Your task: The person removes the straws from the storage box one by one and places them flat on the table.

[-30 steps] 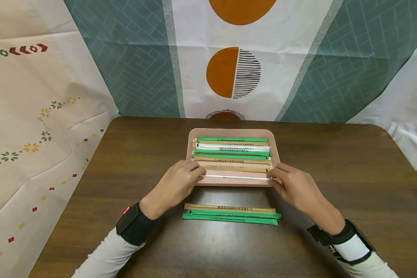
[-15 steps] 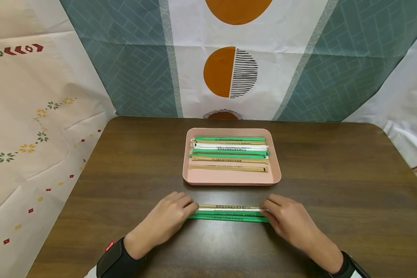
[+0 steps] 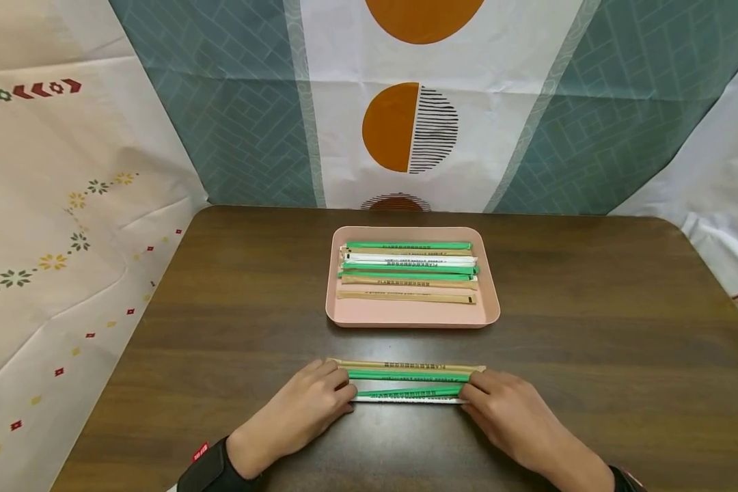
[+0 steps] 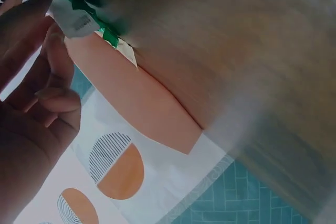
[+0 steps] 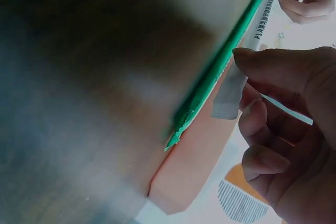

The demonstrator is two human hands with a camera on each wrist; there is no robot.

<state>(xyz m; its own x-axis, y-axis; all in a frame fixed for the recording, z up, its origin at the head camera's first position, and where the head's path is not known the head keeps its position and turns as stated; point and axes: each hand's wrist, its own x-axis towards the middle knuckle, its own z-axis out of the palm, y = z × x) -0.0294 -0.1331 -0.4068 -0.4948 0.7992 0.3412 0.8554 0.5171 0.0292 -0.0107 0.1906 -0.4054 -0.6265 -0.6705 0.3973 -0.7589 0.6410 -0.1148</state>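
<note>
Both hands hold one thin white paper-wrapped straw (image 3: pixel 408 401) level, just in front of a row of wrapped straws on the table. The left hand (image 3: pixel 301 413) pinches its left end between thumb and fingers. At the other end the right hand (image 3: pixel 519 417) does the same, and a flat white wrapper tip (image 5: pixel 227 100) sticks out past the fingers in the right wrist view. Beside the white straw lies a slightly slanted green-wrapped straw (image 3: pixel 421 391). Farther back are another green straw (image 3: pixel 406 376) and a tan straw (image 3: pixel 400 365). The fingers cover several straw ends.
A pink tray (image 3: pixel 406 316) stands behind the row, holding several green, tan and white wrapped straws side by side. Brown wooden table (image 3: pixel 234 294) surrounds it. Patterned cloth (image 3: pixel 252 137) hangs behind the far table edge.
Both hands have carried the white straw from the tray's front part toward the person, over the row, to its near side. The nearer green straw now lies slanted and apart from the other.
</note>
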